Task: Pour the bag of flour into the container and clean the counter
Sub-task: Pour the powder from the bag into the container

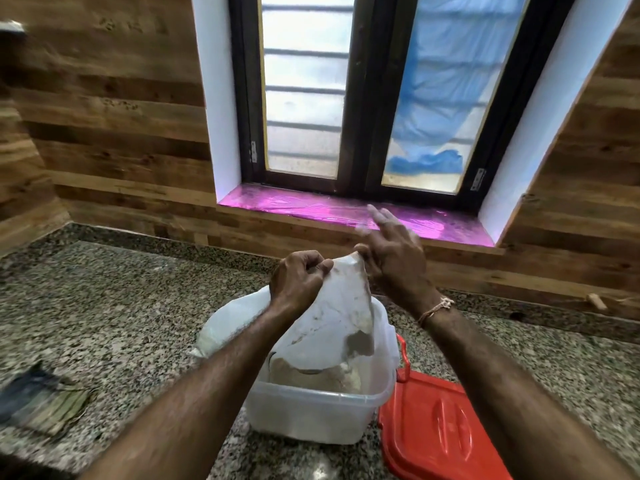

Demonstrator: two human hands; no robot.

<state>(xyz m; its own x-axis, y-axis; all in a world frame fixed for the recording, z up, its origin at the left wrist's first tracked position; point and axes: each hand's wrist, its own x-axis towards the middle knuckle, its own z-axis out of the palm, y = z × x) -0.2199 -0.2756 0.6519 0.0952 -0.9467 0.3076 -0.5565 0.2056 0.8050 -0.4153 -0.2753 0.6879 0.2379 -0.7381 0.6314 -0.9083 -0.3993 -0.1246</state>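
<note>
A clear plastic flour bag [346,306] hangs upside down over a translucent white container [311,414] on the granite counter. My left hand [298,282] pinches one upper corner of the bag. My right hand [394,254] pinches the other corner with thumb and forefinger, the remaining fingers spread. The bag's mouth dips into the container, where brownish flour [304,375] lies. Flour dust clings to the bag's inside.
A red lid [440,424] with a handle lies on the counter right of the container. A folded dark cloth [41,400] sits at the left. A second white bag [228,327] rests behind the container. Wooden wall and a window with a pink sill [311,206] stand behind.
</note>
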